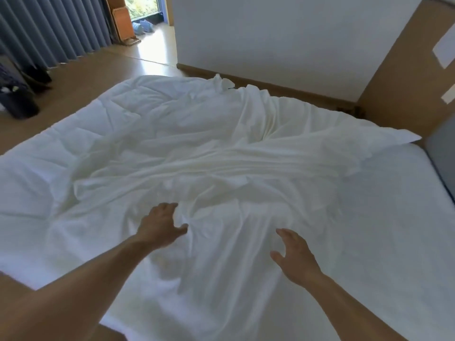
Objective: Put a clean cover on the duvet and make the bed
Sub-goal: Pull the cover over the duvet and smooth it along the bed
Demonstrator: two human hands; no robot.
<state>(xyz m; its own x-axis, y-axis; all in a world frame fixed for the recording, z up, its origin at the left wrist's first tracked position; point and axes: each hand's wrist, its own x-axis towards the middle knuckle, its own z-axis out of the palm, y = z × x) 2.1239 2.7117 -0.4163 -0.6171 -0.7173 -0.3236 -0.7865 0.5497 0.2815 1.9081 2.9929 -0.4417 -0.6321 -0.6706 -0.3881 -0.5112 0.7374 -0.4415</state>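
Head view, cover bunched in left hand

No text, label, brand, number or sign can be read anywhere here.

Your left hand grips a bunched fold of the white cover, which lies crumpled across the middle of the mattress. Your right hand spreads its fingers over the cover, nearer the mattress's bare end; contact is unclear. The quilted duvet shows from under the cover toward the mattress's opposite end, with grey curtains beyond it.
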